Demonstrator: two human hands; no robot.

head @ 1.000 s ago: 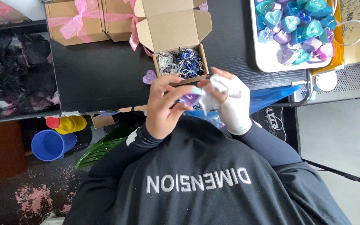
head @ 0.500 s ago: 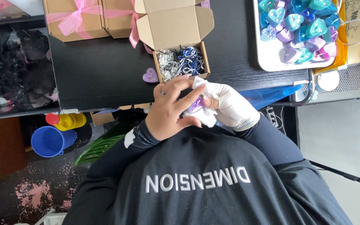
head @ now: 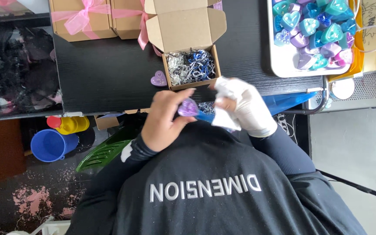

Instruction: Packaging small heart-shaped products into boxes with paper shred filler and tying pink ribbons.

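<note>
Your left hand (head: pixel 164 119) pinched a purple heart (head: pixel 188 107) while your gloved right hand (head: pixel 244 106) gripped a white cloth (head: pixel 225 118), just below the open box (head: pixel 190 65) on the desk (head: pixel 109 78).

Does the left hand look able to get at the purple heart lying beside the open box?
Probably yes: the lying heart sits on the table just beyond the left hand, nothing between. But that hand already pinches another purple heart, so grasping looks awkward; the right hand holds a white cloth.
</note>
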